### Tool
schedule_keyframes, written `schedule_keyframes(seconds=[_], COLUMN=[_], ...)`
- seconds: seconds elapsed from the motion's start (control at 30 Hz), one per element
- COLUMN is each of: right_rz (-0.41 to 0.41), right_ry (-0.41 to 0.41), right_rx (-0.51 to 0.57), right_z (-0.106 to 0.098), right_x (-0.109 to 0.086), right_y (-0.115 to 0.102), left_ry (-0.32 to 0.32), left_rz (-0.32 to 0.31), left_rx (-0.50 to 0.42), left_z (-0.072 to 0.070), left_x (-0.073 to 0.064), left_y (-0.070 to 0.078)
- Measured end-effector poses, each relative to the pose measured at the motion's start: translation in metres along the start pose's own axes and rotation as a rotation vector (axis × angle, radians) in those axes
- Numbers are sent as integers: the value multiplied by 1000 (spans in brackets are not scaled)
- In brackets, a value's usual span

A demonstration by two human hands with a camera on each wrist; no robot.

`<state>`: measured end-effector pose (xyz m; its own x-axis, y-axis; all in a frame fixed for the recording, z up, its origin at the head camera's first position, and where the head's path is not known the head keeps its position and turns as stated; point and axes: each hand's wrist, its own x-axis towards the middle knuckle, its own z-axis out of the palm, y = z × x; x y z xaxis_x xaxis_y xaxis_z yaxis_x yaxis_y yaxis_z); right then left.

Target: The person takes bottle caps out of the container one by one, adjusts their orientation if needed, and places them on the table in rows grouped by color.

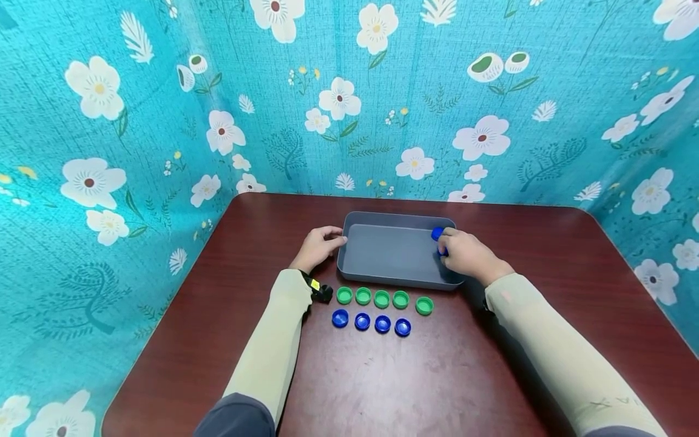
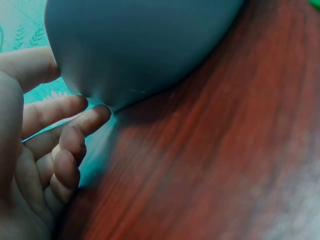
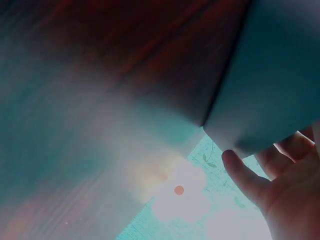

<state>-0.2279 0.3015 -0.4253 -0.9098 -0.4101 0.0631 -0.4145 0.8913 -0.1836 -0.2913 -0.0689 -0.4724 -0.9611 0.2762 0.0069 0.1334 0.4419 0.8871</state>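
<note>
A shallow grey tray (image 1: 393, 252) lies on the table. At its left wall is my left hand (image 1: 318, 247), fingertips touching the outside, fingers loosely extended; the left wrist view shows the fingers (image 2: 97, 117) at the tray's corner. My right hand (image 1: 466, 255) reaches over the tray's right wall and pinches a blue bottle cap (image 1: 443, 252), mostly hidden beneath the fingertips. Just behind it in the tray is another blue bottle cap (image 1: 437, 233). The right wrist view catches only part of the right hand (image 3: 280, 185) beside the tray wall, with no cap visible.
In front of the tray runs a row of several green bottle caps (image 1: 381, 298), open side up. Closer to me is a row of several blue bottle caps (image 1: 382, 324). A flowered blue curtain (image 1: 338, 139) hangs behind the dark red-brown table (image 1: 262, 243).
</note>
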Motion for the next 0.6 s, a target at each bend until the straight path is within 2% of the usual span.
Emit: schedule_keyframes(seconds=[0.1, 0.3, 0.6], right_rz=[23, 63, 32], right_ry=[0, 6, 38], right_rx=[1, -6, 15], right_z=[-6, -7, -8], right_x=[-5, -6, -12], right_y=[2, -3, -2], left_ry=[3, -2, 1], left_rz=[1, 15, 10], left_rx=[-8, -2, -9], left_z=[6, 2, 2], left_x=[3, 2, 0], left_y=[2, 4, 2])
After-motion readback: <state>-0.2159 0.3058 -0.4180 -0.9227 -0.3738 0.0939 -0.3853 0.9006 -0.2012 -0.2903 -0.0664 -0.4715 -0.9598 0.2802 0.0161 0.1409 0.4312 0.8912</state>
